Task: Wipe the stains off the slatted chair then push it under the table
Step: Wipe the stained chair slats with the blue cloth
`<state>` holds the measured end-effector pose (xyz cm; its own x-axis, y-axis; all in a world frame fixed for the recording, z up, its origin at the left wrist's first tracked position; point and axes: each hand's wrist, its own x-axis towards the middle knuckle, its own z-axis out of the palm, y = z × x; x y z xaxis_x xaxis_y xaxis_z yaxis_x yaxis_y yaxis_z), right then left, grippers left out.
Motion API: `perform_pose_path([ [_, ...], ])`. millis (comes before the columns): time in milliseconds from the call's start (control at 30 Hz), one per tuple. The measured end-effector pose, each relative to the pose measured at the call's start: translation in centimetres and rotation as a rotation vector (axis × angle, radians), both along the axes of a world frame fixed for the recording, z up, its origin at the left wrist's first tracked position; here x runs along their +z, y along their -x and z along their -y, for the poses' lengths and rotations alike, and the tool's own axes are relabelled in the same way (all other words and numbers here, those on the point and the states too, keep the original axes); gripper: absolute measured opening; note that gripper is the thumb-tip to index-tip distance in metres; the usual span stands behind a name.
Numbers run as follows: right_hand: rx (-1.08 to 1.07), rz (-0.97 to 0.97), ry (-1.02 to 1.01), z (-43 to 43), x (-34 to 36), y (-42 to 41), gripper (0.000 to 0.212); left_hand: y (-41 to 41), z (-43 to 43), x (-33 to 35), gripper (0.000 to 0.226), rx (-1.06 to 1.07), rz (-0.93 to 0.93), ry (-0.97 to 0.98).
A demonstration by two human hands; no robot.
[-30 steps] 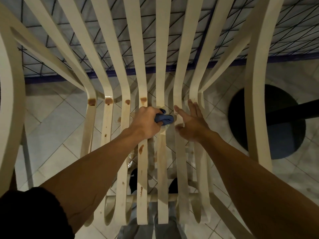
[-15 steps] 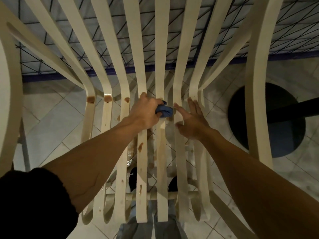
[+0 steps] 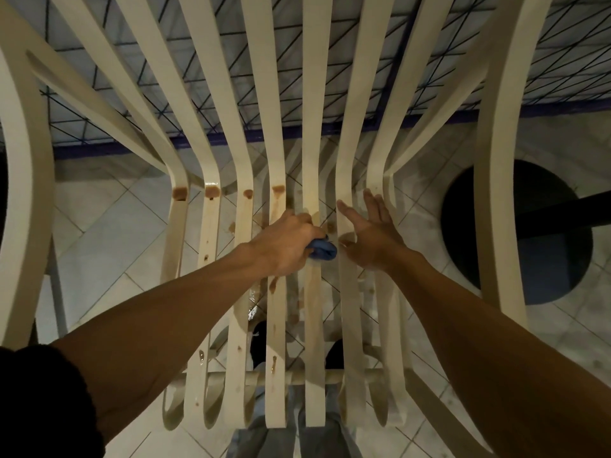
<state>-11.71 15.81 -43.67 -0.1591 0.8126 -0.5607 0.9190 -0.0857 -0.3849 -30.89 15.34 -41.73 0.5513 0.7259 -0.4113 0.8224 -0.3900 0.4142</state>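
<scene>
The cream slatted chair [image 3: 211, 285] fills the head view, its seat slats running toward me and its back slats rising away. Brown stains [image 3: 180, 192] sit at the seat's bend on the left slats, with smaller spots further down the seat. My left hand [image 3: 284, 244] grips a bunched blue cloth [image 3: 322, 251] and presses it on a middle seat slat. Beside it, my right hand [image 3: 373, 236] lies flat with straight fingers on the slats to the right.
A table with a gridded top and purple edge [image 3: 545, 107] stands beyond the chair back. Its black round base [image 3: 535, 206] and dark pole are at the right on the pale tiled floor [image 3: 99, 226]. My feet show under the seat.
My left hand with the cloth slid up the slat toward the bend, then back down toward me. The stain at the bend of the slat left of the cloth shows again. My right hand stayed put.
</scene>
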Motion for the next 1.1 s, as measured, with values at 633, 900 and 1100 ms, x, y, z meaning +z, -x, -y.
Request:
perform_pose_path([
  [633, 0.007, 0.014, -0.013, 0.0, -0.4, -0.1, 0.080, -0.4, -0.1, 0.0, 0.022, 0.082, 0.089, 0.002],
  [900, 0.021, 0.028, -0.023, 0.1, -0.3, 0.0, 0.080, -0.4, -0.5, -0.1, 0.024, 0.295, 0.133, -0.062],
  [1100, -0.002, -0.004, 0.008, 0.1, 0.3, -0.2, 0.078, 0.2, 2.9, 0.8, 0.025, 0.216, 0.172, 0.057],
])
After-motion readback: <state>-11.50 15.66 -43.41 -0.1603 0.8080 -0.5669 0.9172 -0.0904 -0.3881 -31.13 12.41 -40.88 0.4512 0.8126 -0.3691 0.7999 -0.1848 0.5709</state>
